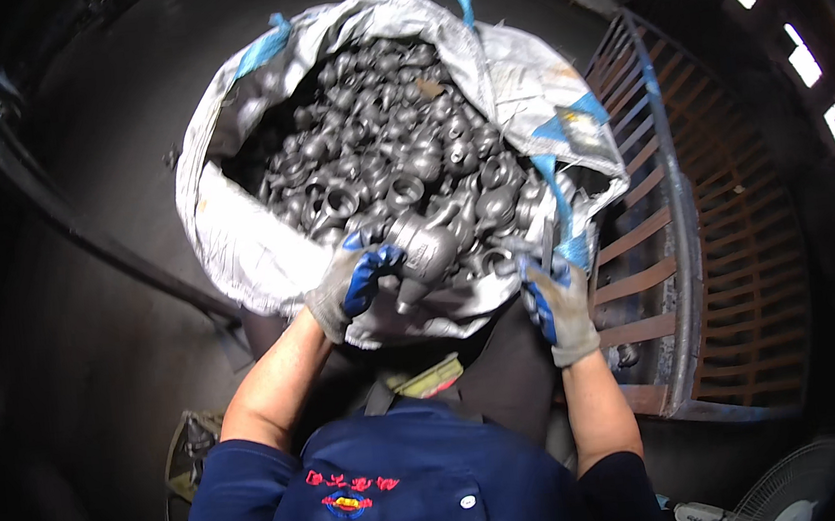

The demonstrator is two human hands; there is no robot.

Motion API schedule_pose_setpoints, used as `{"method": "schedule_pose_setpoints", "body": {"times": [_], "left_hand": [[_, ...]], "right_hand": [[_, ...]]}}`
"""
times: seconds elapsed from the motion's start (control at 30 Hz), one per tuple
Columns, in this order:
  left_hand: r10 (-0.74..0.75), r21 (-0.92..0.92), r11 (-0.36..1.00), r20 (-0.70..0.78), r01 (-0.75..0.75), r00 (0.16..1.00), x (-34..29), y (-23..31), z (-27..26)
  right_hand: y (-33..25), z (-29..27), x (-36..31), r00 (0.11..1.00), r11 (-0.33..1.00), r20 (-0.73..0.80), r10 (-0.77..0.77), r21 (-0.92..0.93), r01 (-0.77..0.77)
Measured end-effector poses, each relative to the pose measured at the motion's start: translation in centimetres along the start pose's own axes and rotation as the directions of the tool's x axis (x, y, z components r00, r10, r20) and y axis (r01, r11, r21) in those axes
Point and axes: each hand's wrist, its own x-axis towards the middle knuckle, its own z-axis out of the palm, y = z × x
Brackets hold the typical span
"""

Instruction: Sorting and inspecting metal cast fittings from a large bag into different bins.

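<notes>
A large white bulk bag with blue straps stands open in front of me, heaped with dark grey metal castings, rounded and hollow. At its near edge, my left hand, in a grey glove with blue-coated fingers, is closed on a bulbous metal casting. A short stub on this casting points down toward me. My right hand, gloved the same way, is closed at the bag's near right edge. A narrow dark piece rises by its fingers; its kind is unclear.
A rusty barred metal crate stands right of the bag. At the lower right is a fan. A dark rail runs along the left. A brown scrap lies on the castings.
</notes>
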Motion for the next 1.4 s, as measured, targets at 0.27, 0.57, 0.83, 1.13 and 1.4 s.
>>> {"method": "schedule_pose_setpoints", "body": {"times": [0.27, 0.57, 0.83, 1.13, 1.4], "left_hand": [[-0.419, -0.607, 0.734, -0.050, 0.306, 0.906, -3.9, 2.7, 2.2], [-0.179, -0.778, 0.576, 0.182, 0.253, 0.967, -3.4, 3.7, 2.6], [-0.506, -0.573, 0.648, 0.168, 0.501, 0.846, -2.2, 8.1, 3.8], [0.161, 0.339, 0.932, -0.072, -0.128, 0.984, -1.8, 5.1, 2.7], [-0.528, -0.978, -0.207, 0.131, 0.023, 0.839, -0.8, 3.7, 2.7]], "right_hand": [[1.5, 5.6, 2.8, 1.000, 0.980, 0.014, 0.025, 0.196, -0.027], [2.1, 4.5, 1.7, 0.997, 0.997, 0.051, 0.051, 0.050, -0.054], [3.6, 5.4, 0.6, 0.924, 0.837, 0.121, -0.362, -0.395, 0.379], [2.6, 5.1, 0.4, 1.000, 0.998, 0.012, 0.027, 0.058, -0.027], [6.4, 5.0, -0.4, 0.875, 0.724, 0.057, 0.481, 0.536, -0.433]]}}
